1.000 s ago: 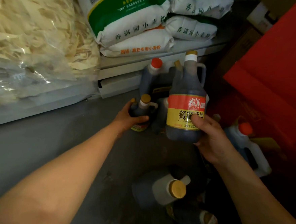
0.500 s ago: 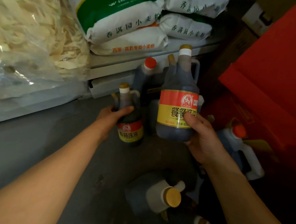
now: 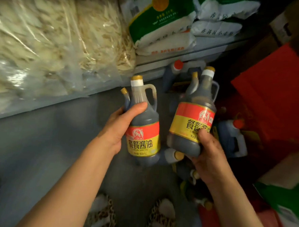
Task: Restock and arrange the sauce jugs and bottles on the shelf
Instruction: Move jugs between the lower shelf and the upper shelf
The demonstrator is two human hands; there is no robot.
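My left hand [image 3: 116, 127] grips the neck of a dark soy sauce jug [image 3: 144, 130] with a red and yellow label and a gold cap, held up off the grey floor. A second gold cap [image 3: 123, 90] shows just behind it. My right hand [image 3: 207, 152] holds a matching jug [image 3: 192, 120] from below, tilted slightly right, with another capped neck [image 3: 194, 75] behind it. Several more jugs lie on the floor beneath [image 3: 173, 155]. A red-capped jug [image 3: 172, 74] stands at the back, and a white one [image 3: 235, 137] at the right.
A low shelf [image 3: 166, 68] carries white and green flour sacks [image 3: 160, 25]. A large clear bag of dried strips [image 3: 53, 41] fills the left. Red cartons [image 3: 273, 97] stand at the right. My leopard-print slippers [image 3: 160, 218] are on the floor below.
My left hand has lifted its jug off the floor and brought it closer and higher. The view has tilted down, so my slippers now show.
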